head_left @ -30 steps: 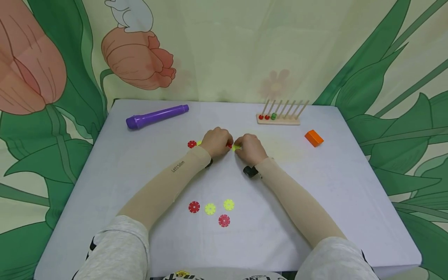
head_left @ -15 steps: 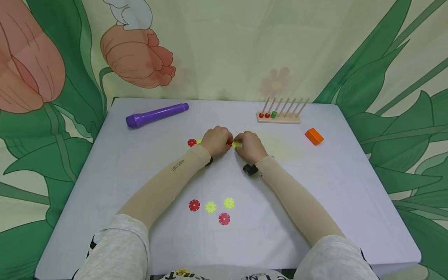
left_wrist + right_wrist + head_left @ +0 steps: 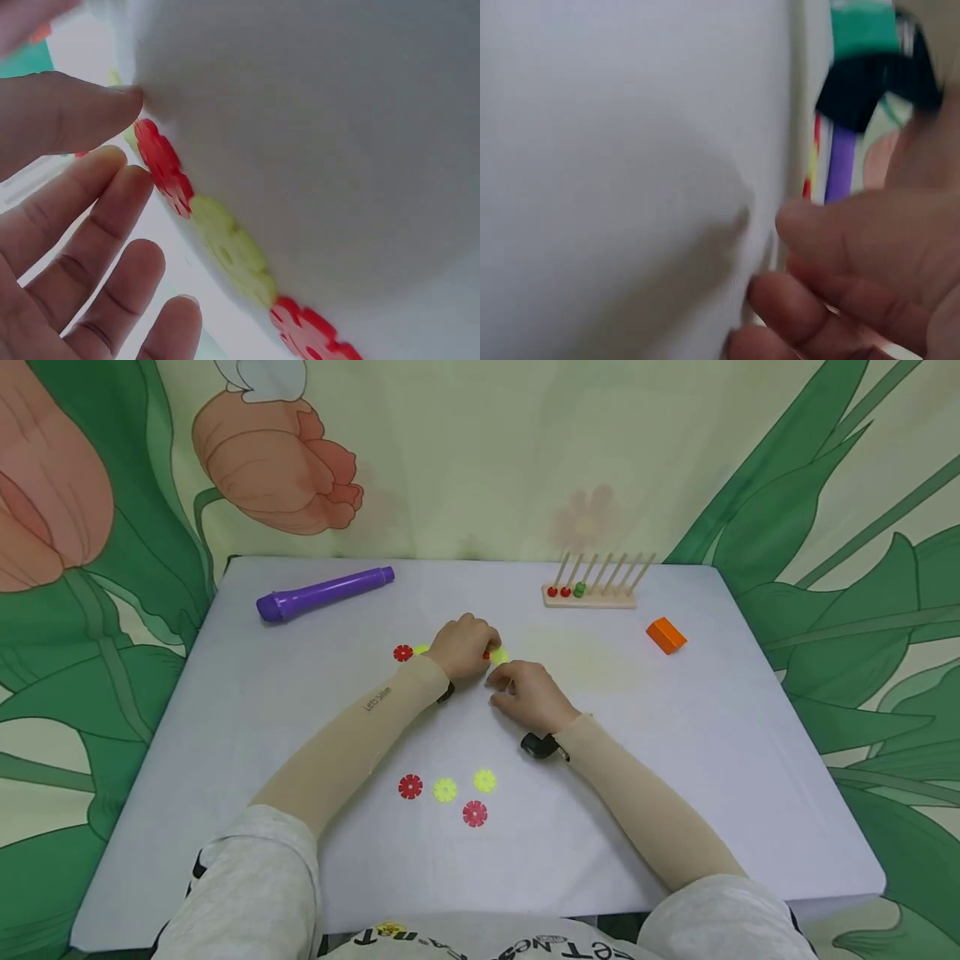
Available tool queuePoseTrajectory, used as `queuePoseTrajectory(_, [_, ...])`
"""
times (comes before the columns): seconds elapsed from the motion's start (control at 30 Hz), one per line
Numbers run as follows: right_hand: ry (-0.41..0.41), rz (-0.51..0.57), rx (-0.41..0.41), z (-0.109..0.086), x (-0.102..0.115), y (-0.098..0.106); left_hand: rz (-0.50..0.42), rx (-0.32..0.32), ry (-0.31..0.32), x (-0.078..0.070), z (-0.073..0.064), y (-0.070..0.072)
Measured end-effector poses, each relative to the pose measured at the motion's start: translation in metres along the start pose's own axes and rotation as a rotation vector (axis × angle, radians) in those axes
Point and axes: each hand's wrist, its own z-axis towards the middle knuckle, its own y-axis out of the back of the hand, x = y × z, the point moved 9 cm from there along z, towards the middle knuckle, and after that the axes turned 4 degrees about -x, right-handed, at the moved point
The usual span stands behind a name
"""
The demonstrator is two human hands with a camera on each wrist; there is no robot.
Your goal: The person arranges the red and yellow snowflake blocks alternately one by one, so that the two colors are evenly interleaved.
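Note:
My left hand (image 3: 461, 647) reaches to the table's middle, its thumb and index finger at opposite edges of a red flower-shaped disc (image 3: 159, 161). That disc belongs to a row with a yellow disc (image 3: 232, 249) and another red disc (image 3: 309, 330), partly hidden under the hand in the head view. Past the left fingertips lies a yellow disc (image 3: 499, 656) at the row's right end. My right hand (image 3: 528, 695) is just nearer to me than that disc, fingers loosely bent, thumb apart from them, nothing between.
Nearer my body lie loose discs, a red disc (image 3: 410, 787), a yellow disc (image 3: 445, 790), another yellow disc (image 3: 485, 781) and a red disc (image 3: 475, 813). Farther off are a purple tube (image 3: 326, 594), a wooden peg rack (image 3: 592, 602) with beads and an orange block (image 3: 666, 636).
My right hand has let go of the yellow end disc and drawn back toward me. The left hand stays at the row. The head view has shifted slightly.

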Motion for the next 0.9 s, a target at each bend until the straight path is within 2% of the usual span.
queuePoseTrajectory(0.2, [0.162, -0.009, 0.124, -0.021, 0.037, -0.030, -0.013, 0.028, -0.013, -0.002, 0.007, -0.003])
queuePoseTrajectory(0.4, [0.334, -0.087, 0.221, -0.045, 0.084, -0.060, -0.003, 0.019, -0.010, -0.006, 0.008, -0.002])
queuePoseTrajectory(0.5, [0.427, -0.171, 0.224, -0.054, 0.106, -0.072, 0.001, 0.015, -0.005, -0.007, 0.008, 0.000])
queuePoseTrajectory(0.7, [0.594, -0.338, 0.173, -0.065, 0.138, -0.093, 0.005, 0.019, 0.000, -0.007, 0.008, -0.002])
queuePoseTrajectory(0.8, [0.629, -0.388, 0.155, -0.067, 0.146, -0.099, 0.008, 0.015, -0.002, -0.008, 0.009, -0.002])
queuePoseTrajectory(0.9, [0.617, -0.398, 0.158, -0.066, 0.149, -0.100, 0.016, 0.009, -0.007, -0.007, 0.009, -0.003])
